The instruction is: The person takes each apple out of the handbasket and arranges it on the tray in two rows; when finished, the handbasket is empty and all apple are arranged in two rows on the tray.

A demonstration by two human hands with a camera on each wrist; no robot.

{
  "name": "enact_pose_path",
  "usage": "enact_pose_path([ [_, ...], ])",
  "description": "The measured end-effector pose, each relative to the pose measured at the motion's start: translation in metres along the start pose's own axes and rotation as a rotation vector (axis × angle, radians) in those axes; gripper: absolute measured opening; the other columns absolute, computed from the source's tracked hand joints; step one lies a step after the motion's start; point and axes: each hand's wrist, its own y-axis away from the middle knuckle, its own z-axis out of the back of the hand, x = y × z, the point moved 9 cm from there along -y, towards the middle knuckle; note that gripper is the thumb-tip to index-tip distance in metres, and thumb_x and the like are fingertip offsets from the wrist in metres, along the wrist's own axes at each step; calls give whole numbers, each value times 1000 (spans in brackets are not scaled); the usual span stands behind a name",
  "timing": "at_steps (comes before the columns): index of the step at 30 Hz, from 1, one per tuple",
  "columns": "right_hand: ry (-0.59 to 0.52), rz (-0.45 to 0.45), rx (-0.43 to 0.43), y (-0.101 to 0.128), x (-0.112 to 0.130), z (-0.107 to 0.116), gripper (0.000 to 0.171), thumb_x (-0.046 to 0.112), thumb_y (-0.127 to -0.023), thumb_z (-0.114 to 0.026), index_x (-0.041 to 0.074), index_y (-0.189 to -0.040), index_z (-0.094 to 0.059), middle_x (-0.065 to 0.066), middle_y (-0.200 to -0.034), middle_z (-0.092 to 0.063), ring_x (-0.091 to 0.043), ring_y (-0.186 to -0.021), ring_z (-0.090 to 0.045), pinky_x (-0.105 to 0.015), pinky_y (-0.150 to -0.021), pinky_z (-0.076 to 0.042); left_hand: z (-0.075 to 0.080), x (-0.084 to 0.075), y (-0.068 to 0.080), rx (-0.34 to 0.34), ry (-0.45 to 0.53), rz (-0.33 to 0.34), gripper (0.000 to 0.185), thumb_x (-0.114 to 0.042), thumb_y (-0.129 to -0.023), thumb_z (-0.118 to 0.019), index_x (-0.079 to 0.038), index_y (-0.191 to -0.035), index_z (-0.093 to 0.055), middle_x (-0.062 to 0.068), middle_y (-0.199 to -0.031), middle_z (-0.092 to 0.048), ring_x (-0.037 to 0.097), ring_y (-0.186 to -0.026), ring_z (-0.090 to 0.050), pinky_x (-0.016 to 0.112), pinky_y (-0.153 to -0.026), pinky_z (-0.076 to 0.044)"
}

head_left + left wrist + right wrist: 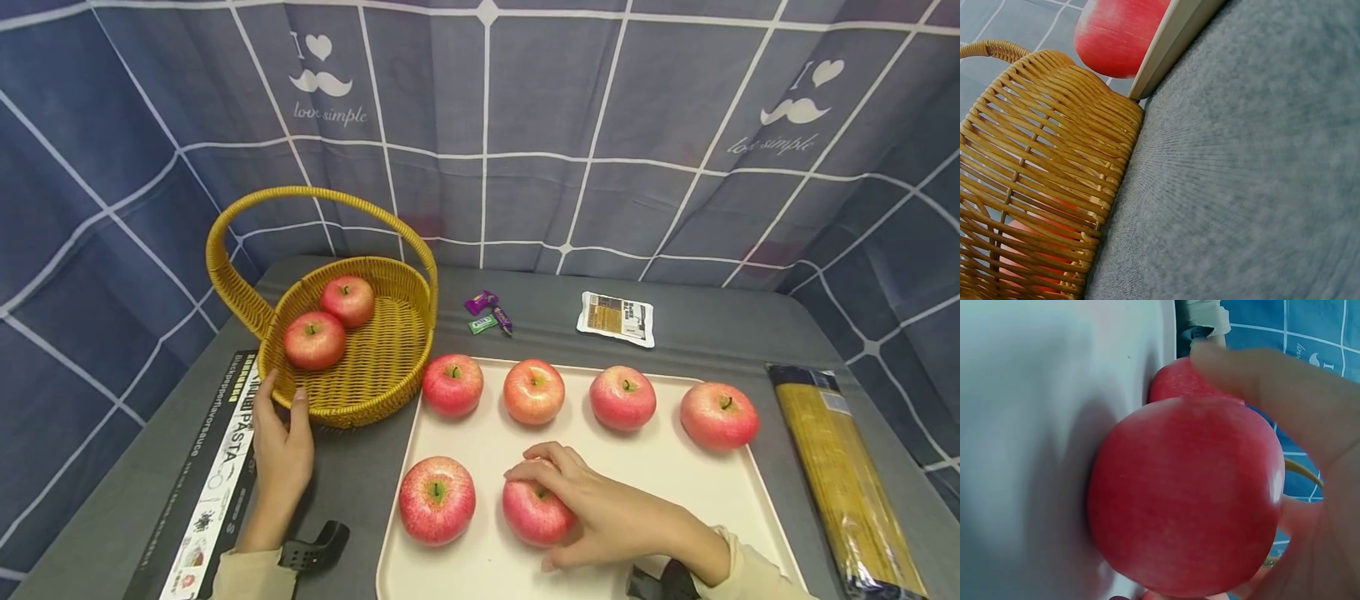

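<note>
A staged tabletop set-up rather than a lived-in room: a grey cloth-covered table (675,333) is walled by a blue checked curtain (525,125), with apples laid in rows on a tray (675,475) and a basket (375,358), pasta packs (847,475) and sweets (487,312) arranged around it.

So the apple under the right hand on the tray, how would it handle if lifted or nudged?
The apple looks round, so it would probably roll on the flat tray if nudged. Its smooth skin may be slightly slippery. The right hand curls over it, suggesting a firm, one-handed lift.
</note>
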Motion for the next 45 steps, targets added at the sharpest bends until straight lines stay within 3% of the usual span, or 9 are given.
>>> enact_pose_path([
  [4, -22, -58, 30, 2, -4, 1, 88, 59, -68, -66, 33, -141, -23, 5, -141, -26, -9, -124, -37, -28, -92, -43, 0, -1, 0, -7, -3, -2, 50, -29, -94, -42, -12, -140, -30, 15, -143, -32, 33, -132, -29, 54, -104, -23],
  [7, -25, -75, 8, 1, -3, 9, 90, 61, -69, -64, 33, -142, -20, 3, -143, -23, -9, -123, -39, -28, -94, -42, 1, -2, 0, -13, -9, 0, 49, -29, -94, -42, -14, -140, -30, 14, -142, -33, 33, -130, -31, 54, -103, -24],
  [14, -76, -53, -78, -21, 8, 45, 69, 53, -81, -57, 37, -139, -24, 13, -141, -24, -3, -125, -34, -31, -98, -40, 0, -2, 1, -3, 4, 16, 49, -29, -95, -41, -15, -140, -29, 13, -142, -33, 31, -130, -31, 52, -102, -25],
  [17, -34, -36, -149, -40, 20, 64, 63, 52, -83, -55, 40, -137, -26, 15, -141, -25, -1, -126, -33, -31, -98, -41, 0, -1, 1, 3, 10, 17, 50, -29, -95, -41, -14, -141, -29, 14, -142, -32, 30, -131, -30, 51, -104, -24],
  [23, 73, 79, -279, -89, 60, 91, 60, 47, -85, -56, 29, -137, -33, 5, -145, -28, -11, -134, -29, -39, -104, -34, 0, -2, 1, 4, 3, 2, 50, -29, -95, -41, -14, -140, -28, 13, -143, -32, 30, -132, -29, 52, -105, -23],
  [30, 145, 77, -202, -171, 70, 84, 66, 49, -85, -54, 20, -140, -32, -4, -145, -32, -18, -135, -29, -37, -109, -28, 1, -2, 1, -5, 3, 9, 50, -29, -94, -42, -13, -140, -29, 14, -142, -32, 30, -132, -29, 52, -105, -23],
  [33, 125, 20, -147, -209, 56, 76, 70, 48, -85, -55, 15, -141, -30, -6, -143, -35, -17, -132, -33, -32, -108, -30, -2, -3, -1, 10, 4, 3, 51, -29, -94, -42, -13, -141, -28, 15, -143, -31, 32, -133, -28, 54, -105, -22],
  [39, -14, -177, -50, -281, 29, 57, 72, 47, -85, -55, 15, -142, -27, -2, -141, -41, -14, -132, -34, -25, -107, -29, 4, 0, -2, 7, -2, 2, 50, -26, -95, -40, -14, -141, -27, 15, -145, -29, 33, -134, -24, 54, -106, -19],
  [45, -161, -298, -21, -315, 11, 40, 70, 41, -85, -57, 11, -141, -28, 1, -142, -38, -11, -132, -34, -20, -105, -30, 0, 2, -1, 24, -4, 14, 50, -27, -95, -39, -16, -142, -25, 16, -145, -28, 35, -134, -25, 57, -104, -21],
])
